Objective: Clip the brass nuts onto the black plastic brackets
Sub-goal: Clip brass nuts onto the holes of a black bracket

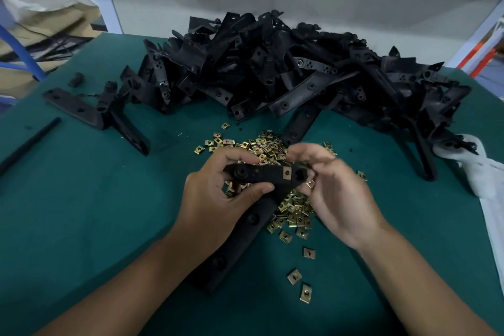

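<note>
Right hand (pixel 338 194) half-curled, fingertips pinching a small square brass clip nut (pixel 311 183) just at 4 o'clock of the bracket's free end. Left hand (pixel 218 194) closed round the long black plastic L-shaped bracket (pixel 261 174), thumb below, fingers over the top. Upper arm of bracket running 9-to-3 between the hands; other arm dropping toward 7 o'clock onto the mat. One brass nut already seated (pixel 286 172) near the 3 o'clock end, beside an open hole. Next nut probably to slide in from 3 o'clock, so right hand nearer. Loose heap of brass nuts (pixel 272 144) directly beneath, strays trailing to 5 o'clock. Tall pile of black brackets (pixel 272 71) at 12 o'clock. Green mat (pixel 81 213); white cloth (pixel 485 172) at 3 o'clock; pale wall panel behind.
</note>
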